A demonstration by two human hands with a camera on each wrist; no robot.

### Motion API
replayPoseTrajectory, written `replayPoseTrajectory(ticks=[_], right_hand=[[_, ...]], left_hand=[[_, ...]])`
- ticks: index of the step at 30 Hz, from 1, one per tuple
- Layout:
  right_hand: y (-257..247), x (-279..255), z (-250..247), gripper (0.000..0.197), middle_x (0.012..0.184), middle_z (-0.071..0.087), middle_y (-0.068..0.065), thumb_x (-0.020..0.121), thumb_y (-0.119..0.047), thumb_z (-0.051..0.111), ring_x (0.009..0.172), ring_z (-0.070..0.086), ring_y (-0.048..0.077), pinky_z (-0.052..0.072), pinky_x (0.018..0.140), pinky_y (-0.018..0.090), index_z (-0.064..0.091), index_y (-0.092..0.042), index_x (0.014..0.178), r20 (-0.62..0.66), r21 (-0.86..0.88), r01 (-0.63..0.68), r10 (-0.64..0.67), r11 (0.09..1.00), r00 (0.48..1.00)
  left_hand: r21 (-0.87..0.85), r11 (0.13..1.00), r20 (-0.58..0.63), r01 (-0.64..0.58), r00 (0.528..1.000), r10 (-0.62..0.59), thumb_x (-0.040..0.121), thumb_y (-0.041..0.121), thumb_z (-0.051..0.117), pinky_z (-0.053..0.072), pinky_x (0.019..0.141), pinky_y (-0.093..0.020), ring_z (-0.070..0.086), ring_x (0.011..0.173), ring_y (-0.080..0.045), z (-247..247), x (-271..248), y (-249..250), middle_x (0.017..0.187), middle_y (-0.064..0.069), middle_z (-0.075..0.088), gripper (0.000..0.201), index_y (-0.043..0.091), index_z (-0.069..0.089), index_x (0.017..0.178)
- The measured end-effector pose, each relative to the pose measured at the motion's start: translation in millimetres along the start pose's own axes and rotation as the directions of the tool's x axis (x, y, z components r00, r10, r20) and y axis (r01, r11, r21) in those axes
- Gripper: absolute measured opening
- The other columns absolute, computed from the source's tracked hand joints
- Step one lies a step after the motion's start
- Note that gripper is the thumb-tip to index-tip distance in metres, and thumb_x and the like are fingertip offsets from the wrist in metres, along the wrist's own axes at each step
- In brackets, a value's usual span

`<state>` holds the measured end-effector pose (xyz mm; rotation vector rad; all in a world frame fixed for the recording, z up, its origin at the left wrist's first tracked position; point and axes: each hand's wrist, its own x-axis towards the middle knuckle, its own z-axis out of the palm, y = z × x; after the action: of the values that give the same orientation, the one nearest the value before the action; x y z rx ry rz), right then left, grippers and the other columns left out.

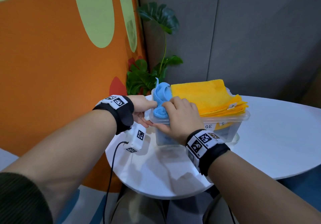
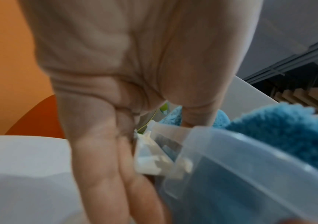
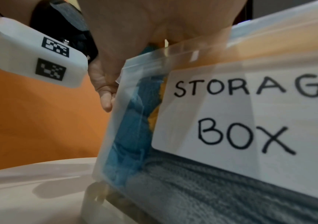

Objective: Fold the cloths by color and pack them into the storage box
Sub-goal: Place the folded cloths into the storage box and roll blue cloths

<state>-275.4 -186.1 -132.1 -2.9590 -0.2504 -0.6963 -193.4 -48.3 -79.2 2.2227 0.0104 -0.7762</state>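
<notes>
Dim, soft indoor light; wrist views blurred, edges warped.

The storage box [image 1: 225,121] is clear, smooth plastic with a faint gloss, and the label [image 3: 250,109] on its front is white matt paper with black marker lettering. The blue cloth [image 1: 160,100] and the yellow cloths [image 1: 205,95] are soft, fuzzy, matt pile fabric; a grey cloth [image 3: 211,189] in the bottom shows ribbed pile. The table [image 1: 278,136] is smooth, white and slightly glossy; the wrist straps [image 1: 121,114] are black matt fabric.
</notes>
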Motion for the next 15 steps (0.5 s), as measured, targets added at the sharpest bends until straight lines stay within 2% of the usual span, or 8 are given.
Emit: replayPoseTrajectory(ticks=[2, 4, 7, 10, 12, 15], right_hand=[[1, 0, 0, 0.067, 0.105, 0.051, -0.002, 0.074, -0.074, 0.032, 0.093, 0.049, 0.024, 0.037, 0.081, 0.039, 0.055, -0.023, 0.112, -0.041, 0.001, -0.008, 0.008, 1.000, 0.999], [1, 0, -1, 0.067, 0.109, 0.054, -0.001, 0.075, -0.073, 0.037, 0.095, 0.052, 0.025, 0.038, 0.082, 0.041, 0.055, -0.024, 0.117, -0.108, 0.016, 0.005, -0.003, 1.000, 0.994], [0, 2, 0, 0.073, 0.117, 0.056, 0.001, 0.074, -0.069, 0.051, 0.101, 0.054, 0.027, 0.040, 0.086, 0.043, 0.053, -0.021, 0.128, -0.170, 0.037, 0.033, -0.026, 0.999, 0.985], [-2, 5, -3, 0.077, 0.125, 0.053, 0.002, 0.072, -0.065, 0.051, 0.108, 0.052, 0.026, 0.038, 0.091, 0.043, 0.050, -0.017, 0.133, -0.218, 0.068, 0.047, -0.031, 0.997, 0.975], [-2, 4, -4, 0.072, 0.125, 0.053, 0.003, 0.072, -0.060, 0.049, 0.107, 0.051, 0.027, 0.036, 0.090, 0.041, 0.052, -0.016, 0.129, -0.275, 0.083, 0.074, -0.048, 0.994, 0.960], [-2, 0, -1, 0.052, 0.113, 0.054, 0.006, 0.071, -0.044, 0.056, 0.096, 0.047, 0.027, 0.031, 0.081, 0.037, 0.055, -0.016, 0.115, -0.399, 0.079, 0.162, -0.118, 0.984, 0.909]], left_hand=[[-0.026, 1.000, -0.009, -0.005, 1.000, 0.005, 0.095, 0.026, 0.049, 0.059, 0.075, -0.036, 0.072, 0.070, -0.024, -2, -2, 1, 0.089, -0.020, 0.072, 0.034, -0.002, 0.058, 0.113], [-0.050, 0.999, -0.017, -0.005, 1.000, 0.004, 0.096, 0.029, 0.049, 0.060, 0.071, -0.035, 0.071, 0.073, -0.026, -5, -4, 1, 0.099, -0.023, 0.070, 0.039, -0.002, 0.056, 0.119], [-0.103, 0.995, -0.036, 0.002, 0.999, -0.006, 0.097, 0.030, 0.049, 0.061, 0.060, -0.034, 0.071, 0.070, -0.027, -8, -8, 1, 0.107, -0.026, 0.067, 0.042, -0.002, 0.052, 0.125], [-0.147, 0.989, -0.063, 0.004, 0.998, -0.014, 0.097, 0.028, 0.051, 0.061, 0.057, -0.036, 0.071, 0.070, -0.029, -11, -9, -1, 0.108, -0.027, 0.066, 0.042, -0.002, 0.051, 0.125], [-0.169, 0.986, -0.087, 0.000, 0.996, -0.015, 0.096, 0.029, 0.053, 0.061, 0.058, -0.037, 0.070, 0.070, -0.031, -14, -10, -3, 0.108, -0.027, 0.065, 0.042, -0.002, 0.050, 0.125], [-0.213, 0.977, -0.120, -0.006, 0.993, -0.020, 0.094, 0.033, 0.058, 0.061, 0.058, -0.037, 0.069, 0.068, -0.030, -20, -11, -7, 0.109, -0.025, 0.064, 0.047, -0.002, 0.050, 0.124]])
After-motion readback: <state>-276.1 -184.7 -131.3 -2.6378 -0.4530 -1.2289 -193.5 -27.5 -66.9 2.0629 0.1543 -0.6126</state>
